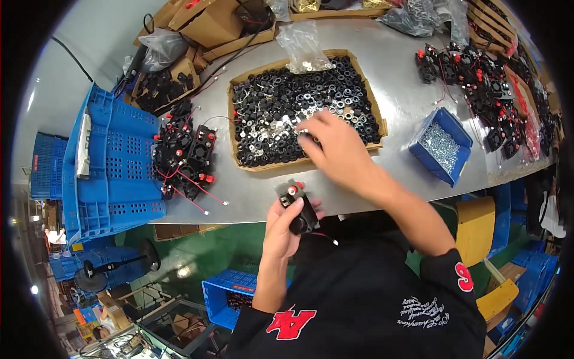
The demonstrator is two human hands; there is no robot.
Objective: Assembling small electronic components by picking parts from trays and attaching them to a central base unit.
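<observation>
My left hand [279, 230] is closed around a small black fan assembly [305, 220] at the table's near edge. The assembly has a red knob [293, 190] on top, and a thin lead with a white plug trails from it. Above the near side of a shallow cardboard tray [272, 167], my right hand [339, 148] has its fingers bent together; what they pinch, if anything, is too small to make out. Black round parts [263, 90] and silvery washers [269, 130] fill the tray, and a clear plastic bag [302, 45] lies over its far edge.
Black fan assemblies [186, 149] with red knobs lie left of the tray, beside a blue crate [128, 140]. At right stands a blue bin [429, 163] of small screws [441, 146]. More assemblies [478, 81] are piled at far right. A yellow chair [475, 230] stands below the table.
</observation>
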